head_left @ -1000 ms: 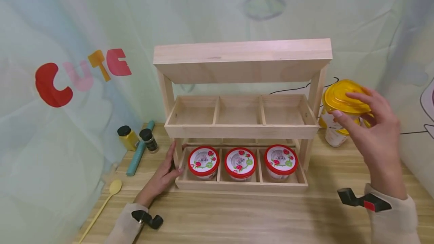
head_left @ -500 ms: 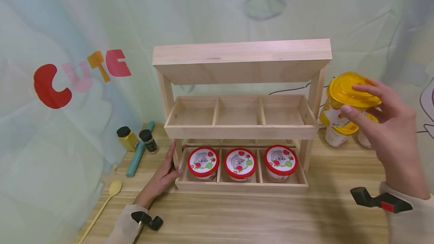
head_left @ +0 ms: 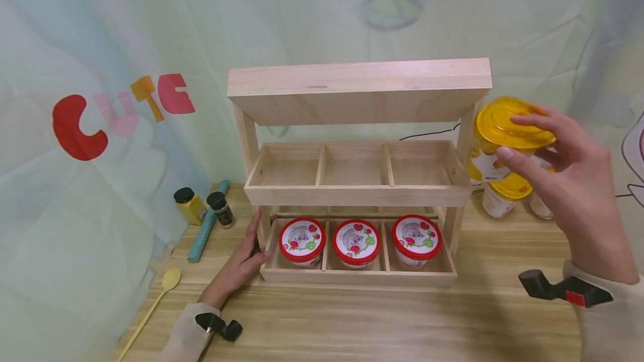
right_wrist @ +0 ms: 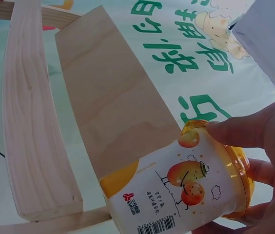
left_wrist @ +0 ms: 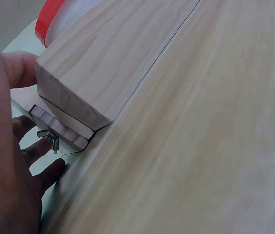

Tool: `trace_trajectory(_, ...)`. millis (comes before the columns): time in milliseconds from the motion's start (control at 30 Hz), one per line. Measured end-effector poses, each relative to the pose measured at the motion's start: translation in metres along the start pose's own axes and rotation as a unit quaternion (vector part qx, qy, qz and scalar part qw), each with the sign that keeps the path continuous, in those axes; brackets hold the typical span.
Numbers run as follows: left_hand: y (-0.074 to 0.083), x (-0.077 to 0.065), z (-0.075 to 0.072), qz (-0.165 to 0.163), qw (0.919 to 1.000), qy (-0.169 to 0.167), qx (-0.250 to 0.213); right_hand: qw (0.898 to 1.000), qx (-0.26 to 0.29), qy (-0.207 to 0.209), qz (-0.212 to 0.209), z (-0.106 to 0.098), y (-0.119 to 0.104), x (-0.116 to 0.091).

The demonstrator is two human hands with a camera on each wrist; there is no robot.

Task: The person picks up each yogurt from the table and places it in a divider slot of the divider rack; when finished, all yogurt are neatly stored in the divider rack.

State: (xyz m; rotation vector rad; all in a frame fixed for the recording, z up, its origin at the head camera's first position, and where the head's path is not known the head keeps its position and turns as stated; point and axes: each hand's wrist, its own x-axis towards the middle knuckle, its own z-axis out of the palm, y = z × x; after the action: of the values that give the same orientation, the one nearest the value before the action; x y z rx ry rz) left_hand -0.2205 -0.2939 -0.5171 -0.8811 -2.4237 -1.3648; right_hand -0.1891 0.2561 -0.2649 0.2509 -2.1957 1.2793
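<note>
My right hand (head_left: 578, 172) grips a yogurt cup (head_left: 513, 124) by its yellow lid, thumb on one side and fingers on the other. In the right wrist view this cup (right_wrist: 176, 190) shows cartoon fruit on a white and yellow wrapper. It is raised beside the right end of a two-tier wooden rack (head_left: 359, 196). At the rack's lower left corner, my left hand (head_left: 244, 261) holds on, thumb at the tray's front and fingers along the side. The left wrist view shows a wing nut (left_wrist: 52, 139) there. Three red-lidded cups (head_left: 357, 242) fill the lower tray's compartments; the upper compartments are bare.
Two smaller-looking cups, one with a yellow lid (head_left: 510, 186), stand on the table behind the right hand. Left of the rack lie a teal rod (head_left: 201, 236) and a yellow spoon (head_left: 171, 278), with a yellow jar (head_left: 189, 205) and a dark-capped bottle (head_left: 221, 208).
The right hand has raised the yogurt cup, swinging right and then slightly back left toward the rack. More of the cups behind it shows. The left hand has stayed put.
</note>
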Motion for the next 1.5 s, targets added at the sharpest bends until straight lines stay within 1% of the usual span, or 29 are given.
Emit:
trace_trajectory(167,0.001,0.002,0.001,0.012,0.9999,0.001,-0.005,1.0,0.016,-0.018,-0.009,0.005,-0.007,0.003)
trace_trajectory(333,-0.002,0.002,0.001,0.023,0.9996,0.001,-0.018,0.999,0.035,-0.037,-0.009,0.016,-0.015,0.005)
trace_trajectory(400,-0.008,0.001,0.001,0.033,0.9992,0.004,-0.022,0.998,0.044,-0.045,-0.013,0.021,-0.018,0.004)
trace_trajectory(433,-0.014,0.0,0.001,0.041,0.9989,0.005,-0.024,0.997,0.05,-0.049,-0.016,0.024,-0.019,0.004)
trace_trajectory(500,-0.014,0.0,0.0,0.036,0.9991,0.005,-0.021,0.996,0.06,-0.056,-0.024,0.03,-0.022,0.004)
trace_trajectory(567,-0.026,-0.003,0.0,0.028,0.9995,0.002,-0.017,0.995,0.072,-0.062,-0.031,0.037,-0.024,0.005)
trace_trajectory(600,-0.022,-0.002,-0.001,0.019,0.9997,0.001,-0.016,0.994,0.076,-0.064,-0.034,0.04,-0.025,0.005)
trace_trajectory(667,-0.021,-0.002,-0.001,0.01,0.9998,-0.001,-0.015,0.993,0.083,-0.07,-0.041,0.047,-0.029,0.005)
trace_trajectory(733,-0.027,-0.003,0.0,0.014,0.9997,0.0,-0.019,0.992,0.092,-0.079,-0.047,0.054,-0.032,0.006)
trace_trajectory(767,-0.025,-0.003,0.0,0.013,0.9997,0.001,-0.02,0.991,0.096,-0.082,-0.051,0.057,-0.034,0.006)
trace_trajectory(800,-0.022,-0.003,0.0,0.018,0.9996,0.003,-0.021,0.99,0.098,-0.085,-0.053,0.06,-0.036,0.007)
trace_trajectory(867,-0.025,-0.003,0.0,0.022,0.9995,0.005,-0.024,0.989,0.101,-0.091,-0.055,0.065,-0.039,0.006)
trace_trajectory(933,-0.019,-0.002,0.0,0.023,0.9994,0.005,-0.026,0.988,0.106,-0.094,-0.056,0.07,-0.041,0.006)
trace_trajectory(1000,-0.017,-0.002,0.0,0.036,0.999,0.006,-0.027,0.987,0.114,-0.097,-0.056,0.075,-0.043,0.006)
trace_trajectory(1033,-0.017,-0.002,-0.001,0.037,0.9989,0.006,-0.028,0.986,0.119,-0.099,-0.057,0.078,-0.044,0.006)
trace_trajectory(1133,-0.029,-0.004,-0.001,0.036,0.9992,0.003,-0.019,0.983,0.133,-0.107,-0.06,0.085,-0.048,0.007)
trace_trajectory(1200,-0.04,-0.006,-0.001,0.034,0.9993,0.001,-0.013,0.982,0.137,-0.113,-0.062,0.09,-0.051,0.007)
trace_trajectory(1267,-0.046,-0.007,-0.001,0.026,0.9996,-0.003,-0.011,0.98,0.144,-0.119,-0.062,0.094,-0.053,0.008)
trace_trajectory(1300,-0.046,-0.007,-0.001,0.024,0.9997,-0.003,-0.01,0.979,0.149,-0.122,-0.062,0.096,-0.054,0.008)
trace_trajectory(1367,-0.041,-0.007,-0.001,0.03,0.9995,0.001,-0.01,0.978,0.156,-0.126,-0.063,0.101,-0.056,0.008)
trace_trajectory(1500,-0.016,-0.003,-0.001,0.022,0.9996,0.002,-0.014,0.977,0.157,-0.129,-0.07,0.11,-0.061,0.009)
